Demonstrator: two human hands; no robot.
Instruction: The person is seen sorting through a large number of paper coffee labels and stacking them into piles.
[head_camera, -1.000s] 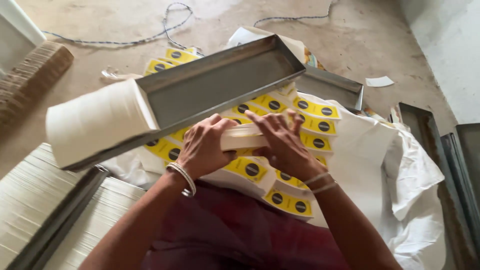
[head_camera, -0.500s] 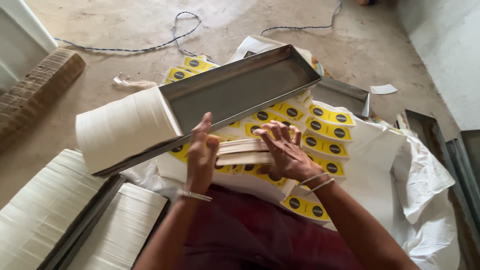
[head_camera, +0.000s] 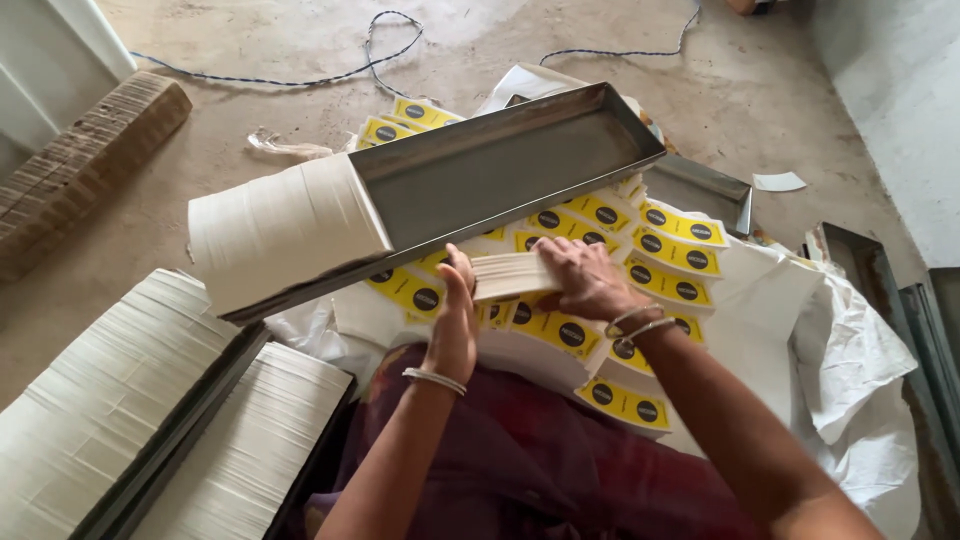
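Both my hands hold a small stack of white paper labels (head_camera: 508, 275) edge-on between them. My left hand (head_camera: 455, 320) presses flat against the stack's left end. My right hand (head_camera: 585, 280) grips its right end from above. Under my hands lie fanned piles of yellow labels with dark round marks (head_camera: 600, 345). Just beyond the hands a long grey metal tray (head_camera: 500, 165) slants across; its left part holds a thick block of stacked white labels (head_camera: 285, 225).
Long rows of stacked white labels (head_camera: 95, 400) sit in metal trays at the lower left. White sheeting (head_camera: 850, 350) covers the right side, with more metal trays (head_camera: 930, 320) beyond. A brown bundle (head_camera: 80, 160) and blue cable (head_camera: 380, 45) lie on the concrete floor.
My hands lifted the stack off the yellow labels and turned it edge-on; my left hand shifted from on top to pressing its left end.
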